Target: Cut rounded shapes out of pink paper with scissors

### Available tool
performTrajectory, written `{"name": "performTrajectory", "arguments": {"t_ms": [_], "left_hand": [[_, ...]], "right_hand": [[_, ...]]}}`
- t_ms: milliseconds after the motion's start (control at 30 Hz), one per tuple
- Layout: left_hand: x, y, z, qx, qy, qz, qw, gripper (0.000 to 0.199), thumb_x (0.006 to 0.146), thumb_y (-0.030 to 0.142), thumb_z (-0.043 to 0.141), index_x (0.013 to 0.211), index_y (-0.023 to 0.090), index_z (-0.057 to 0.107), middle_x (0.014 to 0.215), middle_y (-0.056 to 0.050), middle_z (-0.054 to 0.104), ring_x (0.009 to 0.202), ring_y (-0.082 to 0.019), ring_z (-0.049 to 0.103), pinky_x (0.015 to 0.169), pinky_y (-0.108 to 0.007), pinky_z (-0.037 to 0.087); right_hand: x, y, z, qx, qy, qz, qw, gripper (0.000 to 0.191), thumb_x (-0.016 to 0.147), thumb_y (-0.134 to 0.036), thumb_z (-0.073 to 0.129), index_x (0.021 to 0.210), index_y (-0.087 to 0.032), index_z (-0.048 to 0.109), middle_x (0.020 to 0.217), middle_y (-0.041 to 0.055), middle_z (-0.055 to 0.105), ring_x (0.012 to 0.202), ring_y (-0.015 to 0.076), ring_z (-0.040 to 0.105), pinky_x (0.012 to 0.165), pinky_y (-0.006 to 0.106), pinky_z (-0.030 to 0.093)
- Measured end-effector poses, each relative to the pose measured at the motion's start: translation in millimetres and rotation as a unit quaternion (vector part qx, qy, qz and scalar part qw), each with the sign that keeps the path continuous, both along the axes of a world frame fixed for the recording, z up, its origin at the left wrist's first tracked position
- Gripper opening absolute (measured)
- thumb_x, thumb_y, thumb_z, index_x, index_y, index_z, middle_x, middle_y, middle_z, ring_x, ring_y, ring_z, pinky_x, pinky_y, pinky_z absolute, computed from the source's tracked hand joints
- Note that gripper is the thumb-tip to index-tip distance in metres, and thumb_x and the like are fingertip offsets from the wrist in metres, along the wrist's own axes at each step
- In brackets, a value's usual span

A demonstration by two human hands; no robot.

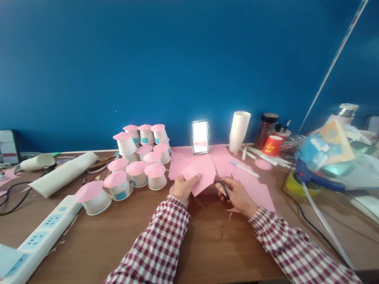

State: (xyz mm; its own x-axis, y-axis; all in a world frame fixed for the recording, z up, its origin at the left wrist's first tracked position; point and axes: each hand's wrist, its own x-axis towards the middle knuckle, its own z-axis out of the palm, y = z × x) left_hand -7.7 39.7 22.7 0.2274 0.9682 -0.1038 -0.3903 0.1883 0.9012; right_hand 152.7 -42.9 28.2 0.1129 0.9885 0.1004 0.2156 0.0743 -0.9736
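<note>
My left hand [183,189] grips a pink paper sheet [200,174] by its left side, thumb on top. In my right hand [237,193] is a pair of scissors [225,190], fingers through the dark handles, the blades at the sheet's right edge. Whether the blades are apart is too small to tell. More pink paper [257,191] lies flat under and behind both hands, with a capped pen [245,170] on it. To the left stand several white paper cups [96,202], upside down, with pink paper cones [91,191] on top.
A white power strip [41,239] lies at the left, near a stack of cups on its side [65,173]. Behind the paper stands a bright phone [200,136]. At the right are a tall cup stack [239,130], a red cup [273,146] and a blue glue gun [316,178] with cables.
</note>
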Motion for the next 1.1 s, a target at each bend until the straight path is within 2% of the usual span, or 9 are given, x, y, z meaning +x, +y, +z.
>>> {"name": "performTrajectory", "arguments": {"t_ms": [833, 1100], "left_hand": [[-0.1, -4.4, 6.0, -0.005, 0.009, -0.006, 1.0, 0.04, 0.051, 0.029, 0.083, 0.081, 0.007, 0.069, 0.085, -0.015, 0.071, 0.077, -0.022, 0.067, 0.07, -0.031, 0.055], [-1.4, -2.5, 5.2, -0.006, 0.03, -0.005, 1.0, 0.045, 0.05, 0.031, 0.083, 0.085, 0.007, 0.069, 0.09, -0.017, 0.07, 0.079, -0.024, 0.067, 0.072, -0.033, 0.055]], "right_hand": [[3.1, 1.0, -1.1, 0.006, -0.008, 0.001, 1.0, 0.043, 0.074, -0.051, 0.06, 0.097, -0.015, 0.063, 0.059, -0.0015, 0.054, 0.049, 0.0106, 0.051, 0.039, 0.019, 0.037], [4.3, 1.2, -3.1, 0.009, -0.02, 0.0, 1.0, 0.043, 0.075, -0.051, 0.059, 0.099, -0.015, 0.063, 0.059, -0.0009, 0.054, 0.049, 0.0109, 0.051, 0.038, 0.019, 0.036]]}}
